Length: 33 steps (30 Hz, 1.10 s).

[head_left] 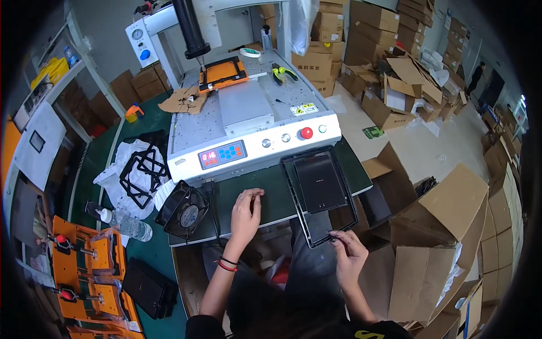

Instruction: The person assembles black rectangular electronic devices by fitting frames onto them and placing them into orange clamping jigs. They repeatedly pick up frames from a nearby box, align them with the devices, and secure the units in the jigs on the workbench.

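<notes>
My right hand [349, 252] pinches the near edge of a black rectangular plastic frame [354, 209], which extends past the front edge of the green bench. Seen through the frame is a flat black panel [320, 183]; whether it sits in the frame or lies beneath it I cannot tell. My left hand [246, 213] hovers or rests at the bench edge, fingers loosely bent and apart, holding nothing. Behind both hands stands a white press machine [254, 138] with a red button and a lit display. An orange fixture [224, 73] lies under its black cylinder.
A black fan [183, 212] and a clear bottle [131, 225] stand left of my left hand. Black frames [144, 176] lie on white wrapping. Orange clamp fixtures [104, 254] and stacked black panels [151, 287] are lower left. Open cardboard boxes [435, 248] crowd the right.
</notes>
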{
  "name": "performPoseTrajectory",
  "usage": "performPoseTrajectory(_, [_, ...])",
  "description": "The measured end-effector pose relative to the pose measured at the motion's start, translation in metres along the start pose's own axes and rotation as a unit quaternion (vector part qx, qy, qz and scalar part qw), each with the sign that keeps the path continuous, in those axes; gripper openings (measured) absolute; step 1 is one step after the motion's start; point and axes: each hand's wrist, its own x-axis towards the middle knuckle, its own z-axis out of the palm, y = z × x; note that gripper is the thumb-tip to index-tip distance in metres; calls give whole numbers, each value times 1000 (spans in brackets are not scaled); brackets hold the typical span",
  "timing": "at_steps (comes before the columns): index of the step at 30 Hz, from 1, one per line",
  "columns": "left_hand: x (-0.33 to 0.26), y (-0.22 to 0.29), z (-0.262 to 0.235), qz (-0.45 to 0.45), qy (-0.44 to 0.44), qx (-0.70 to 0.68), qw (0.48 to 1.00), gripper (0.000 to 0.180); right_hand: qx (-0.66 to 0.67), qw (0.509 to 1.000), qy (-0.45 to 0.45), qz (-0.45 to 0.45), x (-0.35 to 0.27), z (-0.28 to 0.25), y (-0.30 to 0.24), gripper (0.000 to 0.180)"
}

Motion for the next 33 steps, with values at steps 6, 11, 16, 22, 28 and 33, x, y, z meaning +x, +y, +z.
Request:
performPoseTrajectory(6, [54,67,-27,33,155,93,983,44,102,993,37,52,4,0,18,16])
performPoseTrajectory(11, [184,26,-54,-64,204,21,977,81,158,985,44,49,11,2,23,15])
performPoseTrajectory(16, [274,-12,-78,-167,104,362,911,110,143,988,43,48,11,-14,15,14])
performPoseTrajectory(22, [332,-27,-71,-226,17,419,879,122,102,992,46,57,4,-39,27,12])
performPoseTrajectory(28, [361,-20,-32,-283,16,443,850,138,80,993,61,66,6,-52,33,14])
performPoseTrajectory(33, [367,-27,-36,-338,44,422,840,142,98,993,43,53,8,-49,37,15])
